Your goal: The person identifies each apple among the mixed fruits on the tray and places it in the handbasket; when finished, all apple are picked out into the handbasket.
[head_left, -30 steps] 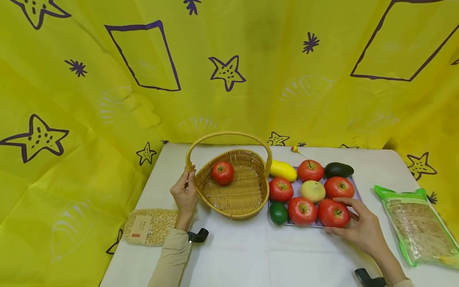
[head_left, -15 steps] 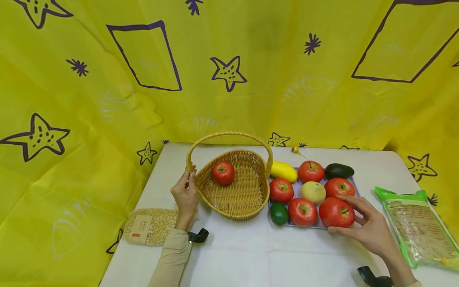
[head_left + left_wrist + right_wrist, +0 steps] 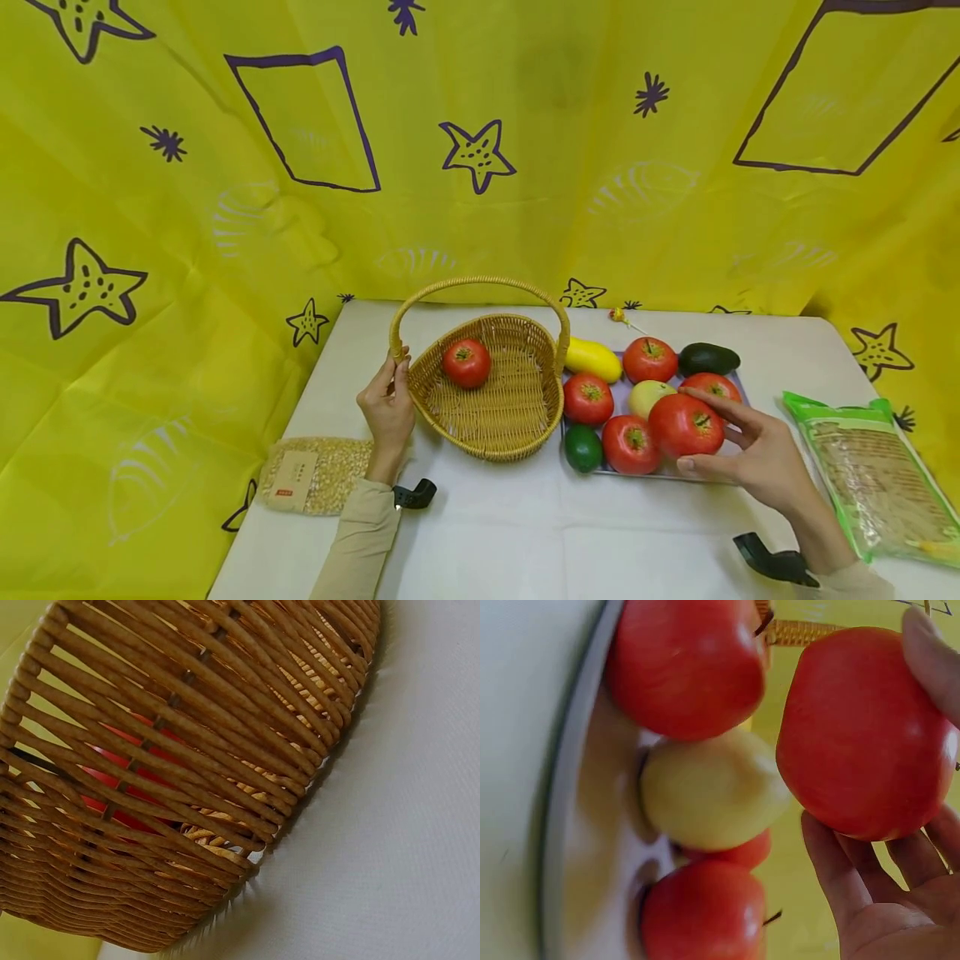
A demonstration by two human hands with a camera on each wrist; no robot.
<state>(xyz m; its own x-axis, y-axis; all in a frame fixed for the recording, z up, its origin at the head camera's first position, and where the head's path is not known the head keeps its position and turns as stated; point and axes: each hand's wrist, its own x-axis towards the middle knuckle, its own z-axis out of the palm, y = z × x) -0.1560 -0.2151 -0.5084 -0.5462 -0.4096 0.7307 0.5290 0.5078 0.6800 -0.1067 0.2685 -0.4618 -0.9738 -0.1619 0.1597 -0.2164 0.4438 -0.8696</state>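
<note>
My left hand (image 3: 387, 408) pinches the base of the handle on the left side of a heart-shaped wicker basket (image 3: 513, 408). Inside the basket lies one red apple (image 3: 467, 363); the left wrist view shows its red skin through the weave (image 3: 187, 697), while the hand itself is out of that view. With thumb and fingers, my right hand (image 3: 761, 458) grips another red apple (image 3: 686, 425) over the front right of a purple tray (image 3: 667, 477). In the right wrist view that held apple (image 3: 866, 735) is raised beside the tray's other fruit, with fingers below and thumb above.
Several red apples (image 3: 588, 398), a pale yellow round fruit (image 3: 645, 398), a dark green avocado-like fruit (image 3: 708, 359) and a green one (image 3: 583, 448) fill the tray. A yellow fruit (image 3: 592, 358) overlaps its back left. Bags of grain (image 3: 322, 475) and brown food (image 3: 877, 475) flank them.
My right hand first shifts slightly right with the front right apple, then lifts it up and leftward off its place on the tray. The left hand and basket stay put.
</note>
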